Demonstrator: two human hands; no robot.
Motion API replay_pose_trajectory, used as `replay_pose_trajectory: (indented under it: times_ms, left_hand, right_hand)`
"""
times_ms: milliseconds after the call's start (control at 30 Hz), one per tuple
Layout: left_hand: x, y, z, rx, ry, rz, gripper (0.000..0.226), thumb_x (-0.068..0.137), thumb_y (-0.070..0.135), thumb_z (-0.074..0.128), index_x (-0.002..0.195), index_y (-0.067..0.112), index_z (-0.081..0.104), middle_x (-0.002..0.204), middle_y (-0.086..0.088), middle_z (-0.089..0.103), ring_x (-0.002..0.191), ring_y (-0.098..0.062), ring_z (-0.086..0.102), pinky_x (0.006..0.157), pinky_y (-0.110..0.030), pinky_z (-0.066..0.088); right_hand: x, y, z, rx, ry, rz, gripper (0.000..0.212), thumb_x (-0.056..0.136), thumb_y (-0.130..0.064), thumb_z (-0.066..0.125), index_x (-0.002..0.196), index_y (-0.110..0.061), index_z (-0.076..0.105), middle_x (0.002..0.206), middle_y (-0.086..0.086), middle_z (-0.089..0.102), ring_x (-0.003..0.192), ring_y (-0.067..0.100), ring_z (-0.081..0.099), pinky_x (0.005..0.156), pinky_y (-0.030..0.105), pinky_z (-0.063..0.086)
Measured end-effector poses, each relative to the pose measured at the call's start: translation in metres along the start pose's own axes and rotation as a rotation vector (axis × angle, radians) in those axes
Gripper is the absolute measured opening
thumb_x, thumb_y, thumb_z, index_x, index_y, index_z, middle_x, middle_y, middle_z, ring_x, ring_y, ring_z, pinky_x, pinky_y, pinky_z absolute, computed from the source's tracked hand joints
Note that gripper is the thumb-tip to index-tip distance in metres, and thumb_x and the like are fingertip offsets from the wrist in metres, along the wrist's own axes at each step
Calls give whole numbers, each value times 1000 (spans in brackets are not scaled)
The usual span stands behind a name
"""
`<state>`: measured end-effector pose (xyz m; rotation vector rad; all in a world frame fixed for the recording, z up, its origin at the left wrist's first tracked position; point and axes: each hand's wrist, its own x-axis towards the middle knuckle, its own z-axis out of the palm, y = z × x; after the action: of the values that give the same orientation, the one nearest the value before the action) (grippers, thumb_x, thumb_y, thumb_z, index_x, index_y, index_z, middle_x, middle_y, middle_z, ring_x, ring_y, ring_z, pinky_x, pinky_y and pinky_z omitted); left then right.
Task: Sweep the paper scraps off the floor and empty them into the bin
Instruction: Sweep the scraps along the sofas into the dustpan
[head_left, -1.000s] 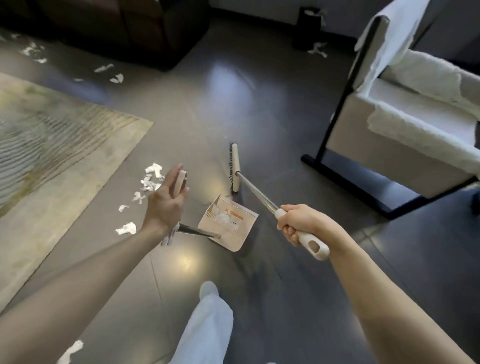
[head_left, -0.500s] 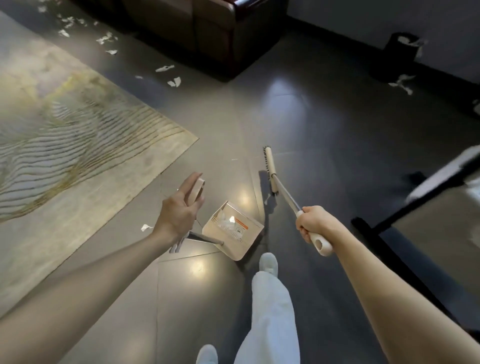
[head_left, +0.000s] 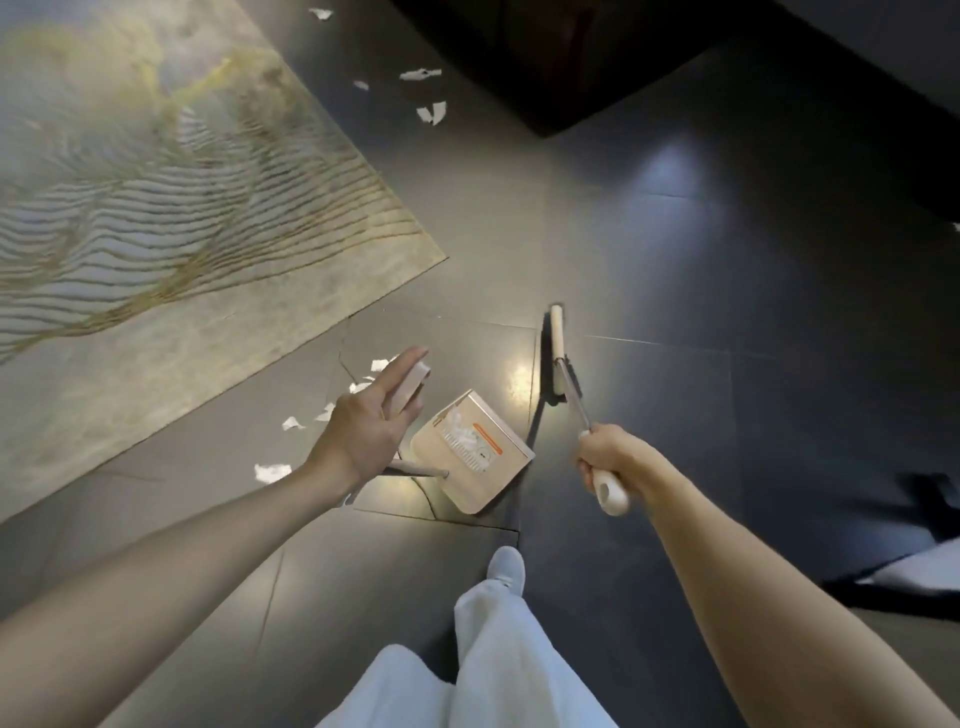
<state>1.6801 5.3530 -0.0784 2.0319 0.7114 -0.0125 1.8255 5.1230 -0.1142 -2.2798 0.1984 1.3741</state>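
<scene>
1. A small group of white paper scraps (head_left: 293, 423) lies on the grey tiled floor (head_left: 649, 260), close to the edge of the rug (head_left: 156, 208) and just to the left of the person's left hand. More scraps are farther away, between the rug and a dark piece of furniture (head_left: 571, 62).
2. Some white pieces already lie inside the beige dustpan (head_left: 472, 452), next to its orange label. The dustpan is tilted and low over the tiles; I cannot tell if it touches them.
3. The left hand (head_left: 369, 426) holds the dustpan by the top of its long handle. The forefinger is stretched along the beige grip, and the other fingers hold the grip from the side. The thumb is hidden.
4. The right hand (head_left: 613, 454) is closed firmly around the broom (head_left: 557, 353), where the white grip begins. The end of the grip, with its hanging hole, sticks out below the fist.
5. The broom's thin metal shaft goes forward and down. Its narrow head is just beyond the right side of the dustpan and does not touch it.
6. Below, between both arms, I see white trousers (head_left: 498, 649) and one pale shoe (head_left: 506, 566) on the tiles, just behind the dustpan.
</scene>
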Motion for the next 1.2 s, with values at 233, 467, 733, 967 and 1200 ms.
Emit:
replay_pose_trajectory:
  times_ms: [233,467,733,967,1200]
  left_hand:
    - [-52,-42,-38,13,129,-126,53,94,32,58,120,74,37,103,14,64,64,-12,54,78,-32,48]
    - [-133,-114,-90,-91,306,-255,53,95,30,58,115,76,40,123,21,54,91,-22,64,82,-33,50]
    - [-210,-192,-143,-41,507,-418,47,96,27,54,130,56,40,66,-27,51,54,-23,43,60,-33,42]
    - [-242,-223,-185,-57,618,-442,47,95,14,56,135,39,49,62,3,56,43,-5,47,55,-15,40]
    - [-251,-245,-218,-77,644,-497,51,95,15,58,133,47,48,62,-16,53,49,-15,44,54,-22,41]
  right_hand:
    - [-21,-55,65,-169,-201,-103,28,76,4,52,104,4,58,84,18,58,76,28,53,73,39,46]
    - [-52,-101,159,-297,-340,-166,34,75,5,52,108,1,53,80,18,55,71,28,50,72,39,43]
    - [-79,-136,215,-266,-314,-165,12,85,4,44,79,-3,52,45,3,50,34,12,44,36,20,37]
    - [-81,-176,217,-275,-148,-161,16,87,6,44,73,-1,50,38,3,46,31,14,39,37,18,35]
    - [-64,-191,248,-633,-134,-269,9,87,2,50,79,-2,50,65,13,56,52,21,51,49,29,43]
